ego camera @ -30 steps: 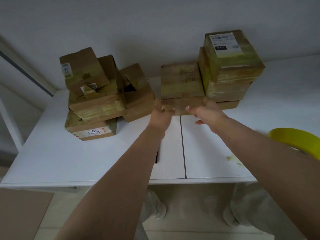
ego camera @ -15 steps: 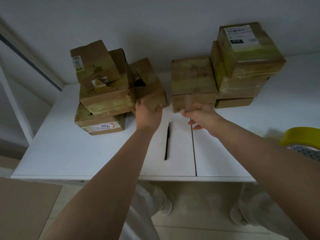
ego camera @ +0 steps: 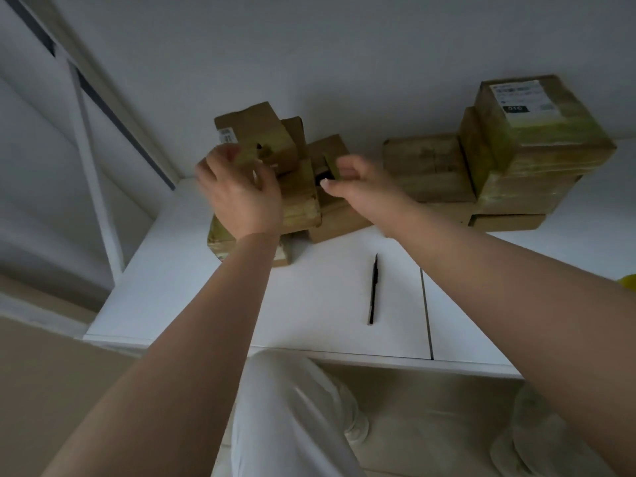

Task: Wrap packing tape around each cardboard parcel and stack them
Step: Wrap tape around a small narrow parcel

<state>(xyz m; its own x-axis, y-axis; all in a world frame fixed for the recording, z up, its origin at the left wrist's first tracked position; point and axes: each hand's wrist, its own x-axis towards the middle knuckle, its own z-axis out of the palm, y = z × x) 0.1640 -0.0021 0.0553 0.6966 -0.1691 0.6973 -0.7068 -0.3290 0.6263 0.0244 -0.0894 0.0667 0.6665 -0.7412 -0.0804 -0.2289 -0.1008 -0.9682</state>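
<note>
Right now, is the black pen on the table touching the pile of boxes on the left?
Apart. The head view shows the black pen lying alone on the white table, with bare tabletop showing between its far tip and the left pile of boxes.

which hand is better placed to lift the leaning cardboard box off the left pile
Right. The right hand is already at the leaning brown cardboard box, fingers on its front edge; the left hand covers the taped parcel beside it.

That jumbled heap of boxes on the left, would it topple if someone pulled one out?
Probably. The top box sits tilted on the left pile, so it may slide off. The boxes look like dented cardboard, likely light and a little soft. Both the left hand and right hand reach in, which should steady them.
</note>
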